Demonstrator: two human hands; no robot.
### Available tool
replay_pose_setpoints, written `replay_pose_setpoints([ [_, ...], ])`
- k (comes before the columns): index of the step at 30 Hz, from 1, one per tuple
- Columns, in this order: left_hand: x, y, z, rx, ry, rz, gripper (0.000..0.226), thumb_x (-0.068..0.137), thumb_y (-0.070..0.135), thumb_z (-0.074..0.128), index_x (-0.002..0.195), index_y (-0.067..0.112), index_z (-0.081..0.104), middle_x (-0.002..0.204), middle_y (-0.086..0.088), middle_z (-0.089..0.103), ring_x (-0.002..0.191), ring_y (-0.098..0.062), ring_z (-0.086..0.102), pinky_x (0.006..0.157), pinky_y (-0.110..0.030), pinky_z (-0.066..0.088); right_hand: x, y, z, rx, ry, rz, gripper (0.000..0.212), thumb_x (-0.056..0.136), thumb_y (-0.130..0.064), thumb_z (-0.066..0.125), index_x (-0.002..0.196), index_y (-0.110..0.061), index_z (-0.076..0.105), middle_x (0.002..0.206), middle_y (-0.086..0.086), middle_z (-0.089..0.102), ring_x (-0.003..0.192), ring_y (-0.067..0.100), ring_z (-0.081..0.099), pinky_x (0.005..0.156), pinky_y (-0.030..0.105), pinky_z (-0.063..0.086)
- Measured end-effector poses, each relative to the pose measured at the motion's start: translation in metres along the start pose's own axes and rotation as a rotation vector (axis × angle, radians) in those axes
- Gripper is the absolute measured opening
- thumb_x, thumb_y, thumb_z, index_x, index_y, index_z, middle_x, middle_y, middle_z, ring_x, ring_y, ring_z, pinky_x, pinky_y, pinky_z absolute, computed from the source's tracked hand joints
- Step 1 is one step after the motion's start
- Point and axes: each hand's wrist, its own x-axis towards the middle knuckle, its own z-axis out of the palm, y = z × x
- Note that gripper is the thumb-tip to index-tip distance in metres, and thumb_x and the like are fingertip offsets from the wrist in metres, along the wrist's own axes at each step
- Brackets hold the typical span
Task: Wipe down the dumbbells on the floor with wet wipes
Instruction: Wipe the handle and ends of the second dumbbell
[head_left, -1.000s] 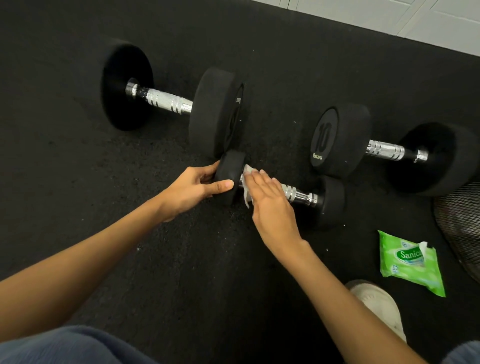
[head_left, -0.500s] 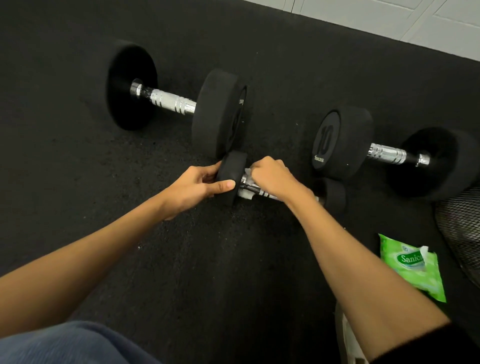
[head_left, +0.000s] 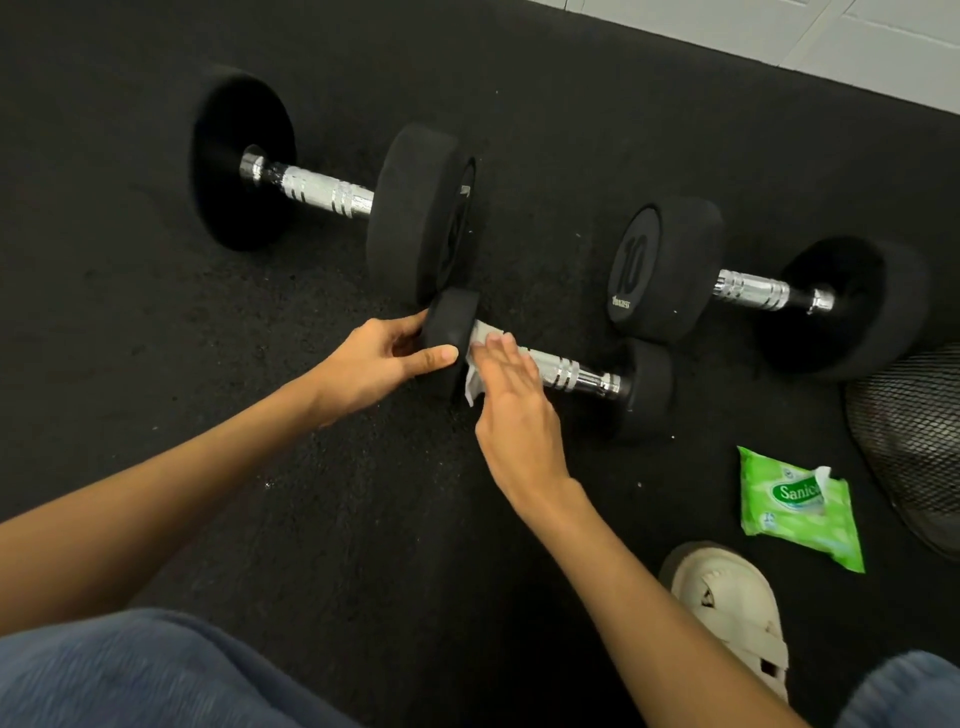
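A gym: black rubber flooring (head_left: 311, 519) bearing round-headed dumbbells (head_left: 332, 192), white tile (head_left: 883, 47) at its edge.

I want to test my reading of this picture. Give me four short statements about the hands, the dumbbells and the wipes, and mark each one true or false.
1. The left hand grips one head of the small dumbbell. True.
2. The right hand presses the wipe on a large dumbbell's handle. False: it presses it on the small dumbbell's handle.
3. The green wipes pack lies on the floor near a white sandal. True.
4. The right-side large dumbbell is marked 20. False: it is marked 10.
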Motion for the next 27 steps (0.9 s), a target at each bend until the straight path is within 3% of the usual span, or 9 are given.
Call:
replay_pose_setpoints([
  [4,-0.008,0.015,-0.001,0.333,0.06,0.01,0.051,0.088,0.045,0.059,0.132,0.021,0.054,0.11,0.01,0.061,0.102,-0.003,0.054,0.082,-0.016,0.04,-0.013,-0.001,-0.004,0.036,-0.093,0.0,0.053,0.091,0.008,0.045,0.143,-0.007,0.04,0.153,0.011,0.033,0.145,0.019,0.02,0.115,0.031,0.018],
  [6,-0.008,0.026,-0.005,0.519,0.031,-0.036,0.037,0.088,0.05,0.057,0.104,0.017,0.066,0.089,0.004,0.065,0.087,-0.014,0.06,0.07,-0.025,0.042,-0.019,-0.002,-0.007,0.042,-0.139,0.001,0.054,0.092,0.007,0.044,0.143,-0.008,0.039,0.154,0.01,0.031,0.146,0.019,0.02,0.116,0.031,0.019],
  [8,-0.005,0.037,-0.008,0.676,-0.021,-0.108,0.045,0.087,0.054,0.055,0.074,0.012,0.06,0.067,-0.002,0.06,0.069,-0.02,0.059,0.055,-0.028,0.038,-0.023,-0.002,-0.011,0.02,-0.191,0.012,0.055,0.092,0.004,0.045,0.145,-0.011,0.037,0.155,0.008,0.029,0.146,0.018,0.02,0.116,0.032,0.022],
  [11,-0.004,0.057,-0.011,0.816,-0.109,-0.222,0.05,0.09,0.051,0.053,0.068,0.007,0.058,0.063,-0.007,0.06,0.059,-0.02,0.06,0.051,-0.028,0.04,-0.027,0.0,-0.019,0.03,-0.268,0.086,0.052,0.093,0.001,0.045,0.142,-0.015,0.041,0.152,0.01,0.035,0.143,0.019,0.028,0.11,0.034,0.035],
  [13,-0.007,0.073,-0.013,0.852,-0.178,-0.281,0.053,0.092,0.049,0.052,0.072,0.002,0.064,0.067,-0.011,0.068,0.059,-0.021,0.066,0.055,-0.027,0.049,-0.029,0.002,-0.031,0.128,-0.234,0.2,0.042,0.097,-0.006,0.043,0.138,-0.017,0.047,0.142,0.011,0.048,0.13,0.017,0.046,0.101,0.024,0.041],
  [15,-0.007,0.09,-0.011,0.739,-0.204,-0.332,0.053,0.092,0.047,0.052,0.081,-0.002,0.067,0.073,-0.014,0.072,0.065,-0.023,0.071,0.062,-0.031,0.058,-0.029,0.002,-0.047,0.298,-0.129,0.362,0.035,0.101,-0.015,0.039,0.133,-0.019,0.054,0.128,0.007,0.06,0.108,0.006,0.053,0.085,0.008,0.036],
  [19,0.004,0.118,0.008,0.288,-0.158,-0.419,0.057,0.093,0.052,0.047,0.098,-0.002,0.064,0.089,-0.018,0.072,0.079,-0.024,0.072,0.064,-0.031,0.06,-0.021,-0.001,-0.074,0.503,0.133,0.498,0.033,0.102,-0.018,0.038,0.127,-0.019,0.06,0.12,-0.002,0.063,0.102,0.001,0.053,0.072,-0.008,0.029],
  [24,0.02,0.132,0.036,-0.178,-0.229,-0.493,0.065,0.092,0.057,0.044,0.119,-0.001,0.057,0.11,-0.017,0.068,0.097,-0.024,0.068,0.08,-0.035,0.058,-0.009,-0.007,-0.099,0.583,0.186,0.398,0.039,0.102,-0.021,0.037,0.14,-0.026,0.041,0.109,-0.01,0.059,0.09,-0.007,0.05,0.069,0.0,0.037],
  [27,0.024,0.139,0.052,-0.377,-0.232,-0.502,0.058,0.094,0.052,0.045,0.119,0.002,0.058,0.107,-0.013,0.069,0.089,-0.021,0.069,0.07,-0.03,0.059,-0.006,-0.003,-0.098,0.54,0.166,0.319,0.045,0.102,-0.022,0.038,0.145,-0.028,0.03,0.118,-0.001,0.063,0.099,0.004,0.061,0.071,0.007,0.045],
])
